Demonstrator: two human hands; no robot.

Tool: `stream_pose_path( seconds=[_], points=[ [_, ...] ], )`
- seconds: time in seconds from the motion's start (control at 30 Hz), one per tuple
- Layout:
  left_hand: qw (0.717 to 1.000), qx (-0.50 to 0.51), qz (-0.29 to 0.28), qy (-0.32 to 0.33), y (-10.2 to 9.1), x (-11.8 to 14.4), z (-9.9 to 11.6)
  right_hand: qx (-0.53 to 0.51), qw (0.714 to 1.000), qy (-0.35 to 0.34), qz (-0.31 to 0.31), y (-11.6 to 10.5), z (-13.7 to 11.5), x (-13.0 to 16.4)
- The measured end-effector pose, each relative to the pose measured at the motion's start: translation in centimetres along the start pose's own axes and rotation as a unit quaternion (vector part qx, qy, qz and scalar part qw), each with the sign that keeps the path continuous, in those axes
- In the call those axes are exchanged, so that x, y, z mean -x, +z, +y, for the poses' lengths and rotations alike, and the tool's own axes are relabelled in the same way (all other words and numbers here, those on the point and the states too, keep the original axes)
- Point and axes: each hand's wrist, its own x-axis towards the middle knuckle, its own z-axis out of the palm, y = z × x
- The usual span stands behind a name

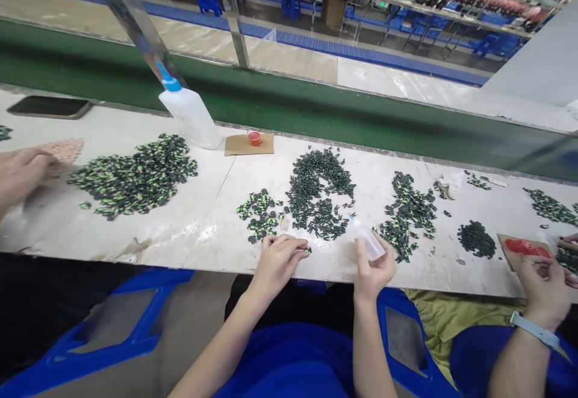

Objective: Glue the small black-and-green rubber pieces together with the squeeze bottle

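Observation:
My left hand (279, 261) is closed at the table's front edge, its thumb and fingertips pinching a small black-and-green piece (308, 250). My right hand (376, 268) is wrapped round a small translucent squeeze bottle (371, 244), tilted so its tip points up and left. Between and beyond my hands lies a pile of small dark green pieces (311, 184). A small group of black-and-green pieces (259, 208) sits just past my left hand. Beside my right hand spreads another pile of black-and-green pieces (409, 211).
A large white bottle with a blue nozzle (192, 115) stands at the back left, near cardboard (232, 145) bearing a red cap (254, 138). A co-worker's hand (544, 283) is at right, another person's hand (22, 172) at left. A phone (49, 107) lies far left.

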Motion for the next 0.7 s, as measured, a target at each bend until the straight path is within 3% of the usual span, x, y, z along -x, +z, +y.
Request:
stream_pose_path(
  seconds=[0.17,0.3,0.4,0.47,0.5,0.57,0.7],
  points=[
    [0.999,-0.041,0.006,0.019,0.2,0.1,-0.1,0.069,0.997,0.003,0.017,0.5,0.2,-3.1],
    [0.999,-0.035,0.013,0.031,0.4,0.2,-0.2,0.113,0.993,0.019,-0.026,0.6,0.2,-3.8],
    [0.999,-0.001,0.028,0.032,0.3,0.1,-0.2,0.134,0.984,-0.111,0.025,0.2,-0.4,-2.4],
    [0.999,0.02,0.04,0.025,0.0,-0.1,-0.3,0.192,0.953,-0.22,0.08,0.2,-0.8,-0.8],
    [0.998,0.026,0.045,0.018,-0.1,-0.2,-0.3,0.218,0.938,-0.258,0.074,0.3,-0.9,0.1],
    [0.998,0.033,0.055,0.002,-0.5,-0.5,-0.2,0.266,0.925,-0.27,0.013,0.7,-1.0,1.5],
    [0.997,0.038,0.067,-0.012,-0.7,-0.7,-0.1,0.334,0.914,-0.213,-0.082,1.9,-0.5,2.7]
  ],
)
